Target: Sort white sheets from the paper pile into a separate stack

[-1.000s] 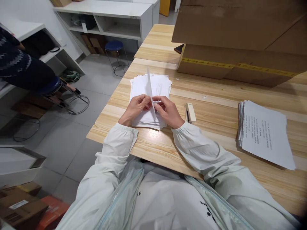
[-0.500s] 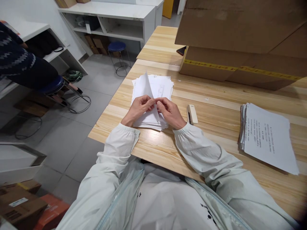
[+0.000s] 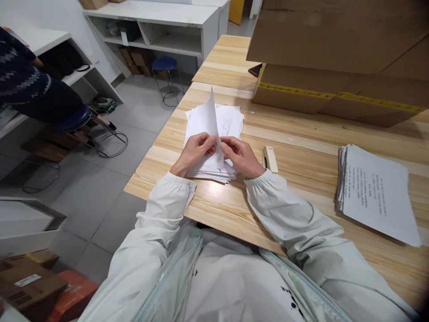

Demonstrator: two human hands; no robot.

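L hand (image 3: pixel 197 151) grip pinches raised sheet (image 3: pixel 212 114), R hand (image 3: pixel 241 155) at its edge, can't tell if closed; best keep pressure light w/ no creasing, esp. over uneven stack (image 3: pixel 234 118).

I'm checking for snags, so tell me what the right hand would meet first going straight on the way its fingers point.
The right hand would first meet the raised sheet, which stands close against it; the left hand lies beyond, though depth is hard to judge.
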